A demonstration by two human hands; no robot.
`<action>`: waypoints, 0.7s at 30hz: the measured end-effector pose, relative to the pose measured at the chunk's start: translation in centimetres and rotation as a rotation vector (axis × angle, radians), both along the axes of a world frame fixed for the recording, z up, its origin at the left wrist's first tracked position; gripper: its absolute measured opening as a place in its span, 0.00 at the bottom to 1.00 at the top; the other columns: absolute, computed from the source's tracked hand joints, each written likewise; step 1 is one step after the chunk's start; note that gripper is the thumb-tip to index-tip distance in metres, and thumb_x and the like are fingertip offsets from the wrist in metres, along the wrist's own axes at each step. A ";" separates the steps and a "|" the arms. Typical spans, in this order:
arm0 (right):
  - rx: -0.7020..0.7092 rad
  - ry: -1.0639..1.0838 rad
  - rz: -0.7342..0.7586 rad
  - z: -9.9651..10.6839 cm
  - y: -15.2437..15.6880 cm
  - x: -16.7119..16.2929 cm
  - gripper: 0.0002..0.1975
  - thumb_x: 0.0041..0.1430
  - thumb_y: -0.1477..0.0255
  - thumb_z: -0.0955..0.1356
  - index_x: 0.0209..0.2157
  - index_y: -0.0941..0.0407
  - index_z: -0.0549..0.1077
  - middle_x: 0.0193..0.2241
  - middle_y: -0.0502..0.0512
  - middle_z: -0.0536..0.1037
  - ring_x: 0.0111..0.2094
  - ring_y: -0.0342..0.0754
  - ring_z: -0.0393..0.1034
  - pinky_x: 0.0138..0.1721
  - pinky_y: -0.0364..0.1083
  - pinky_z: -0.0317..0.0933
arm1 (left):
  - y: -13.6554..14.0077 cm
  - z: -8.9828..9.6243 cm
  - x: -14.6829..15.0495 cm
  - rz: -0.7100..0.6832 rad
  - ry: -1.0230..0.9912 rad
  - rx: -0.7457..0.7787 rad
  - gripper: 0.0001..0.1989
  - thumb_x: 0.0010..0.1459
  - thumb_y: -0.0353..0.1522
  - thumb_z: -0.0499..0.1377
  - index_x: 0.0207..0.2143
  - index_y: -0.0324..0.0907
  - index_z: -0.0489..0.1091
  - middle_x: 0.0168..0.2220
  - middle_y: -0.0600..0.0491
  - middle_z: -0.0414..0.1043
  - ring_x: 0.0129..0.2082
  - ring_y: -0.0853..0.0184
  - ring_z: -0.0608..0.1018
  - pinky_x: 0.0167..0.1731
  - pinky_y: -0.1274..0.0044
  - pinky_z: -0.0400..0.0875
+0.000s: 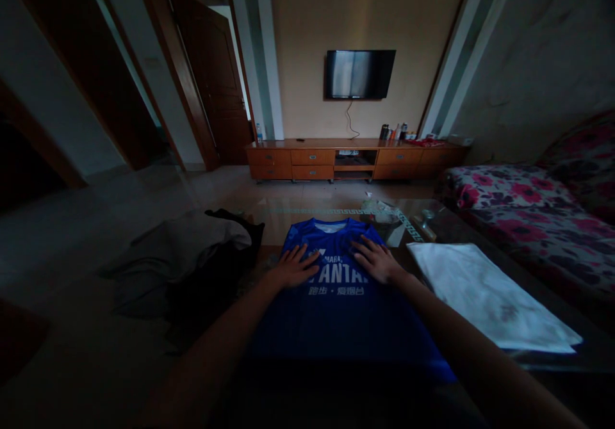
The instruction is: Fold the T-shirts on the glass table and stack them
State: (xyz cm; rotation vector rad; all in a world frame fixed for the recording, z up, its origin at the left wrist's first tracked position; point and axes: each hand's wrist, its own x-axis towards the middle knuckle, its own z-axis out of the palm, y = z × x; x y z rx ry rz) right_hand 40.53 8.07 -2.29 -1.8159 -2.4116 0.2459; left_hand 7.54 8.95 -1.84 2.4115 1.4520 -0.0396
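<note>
Blue shirt [336, 320] with white chest lettering, flat, front up, collar outward, on a glass-topped table [298, 210]

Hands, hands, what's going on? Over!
Left hand, right hand: open, palms down on blue printed fabric shirt. Shirt lies flat. White cloth right, off the shirt.

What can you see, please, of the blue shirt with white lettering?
The blue shirt with white lettering looks like smooth fabric. It lies front up on a glass-topped table, its round neckline at the far end showing a pale inside. Large Latin letters, partly covered, stand above Chinese characters. The left hand and the right hand rest palm down on either side of the chest. Its near end fades into shadow.
</note>
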 end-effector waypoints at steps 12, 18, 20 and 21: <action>-0.076 -0.104 -0.106 -1.6 0.8 -0.1 0.37 0.64 0.39 0.50 0.71 0.33 0.48 0.75 0.49 0.37 0.72 0.73 0.30 0.63 0.79 0.35 | 0.7 -1.7 0.1 -0.013 -0.043 0.264 0.28 0.69 0.53 0.44 0.68 0.66 0.55 0.73 0.56 0.48 0.72 0.49 0.51 0.67 0.54 0.47; 0.055 -0.068 -0.213 -1.8 2.9 1.6 0.38 0.69 0.45 0.47 0.73 0.49 0.49 0.74 0.58 0.41 0.74 0.56 0.34 0.70 0.65 0.33 | 2.7 -1.5 -0.9 0.149 -0.055 0.383 0.32 0.70 0.48 0.45 0.71 0.48 0.53 0.73 0.46 0.48 0.71 0.52 0.54 0.68 0.60 0.49; 0.054 -0.102 -0.239 -2.6 3.6 2.1 0.41 0.69 0.45 0.48 0.73 0.54 0.48 0.74 0.60 0.40 0.74 0.54 0.32 0.71 0.61 0.30 | 3.6 -1.9 -1.5 0.232 -0.010 0.362 0.36 0.69 0.48 0.46 0.72 0.40 0.50 0.74 0.42 0.45 0.72 0.51 0.52 0.68 0.60 0.46; 0.036 -0.116 -0.241 -3.1 4.0 2.2 0.43 0.68 0.44 0.49 0.73 0.56 0.46 0.74 0.60 0.40 0.74 0.54 0.32 0.71 0.61 0.29 | 4.0 -2.2 -1.8 0.252 0.012 0.333 0.37 0.68 0.50 0.46 0.72 0.38 0.49 0.74 0.41 0.45 0.72 0.51 0.51 0.68 0.60 0.46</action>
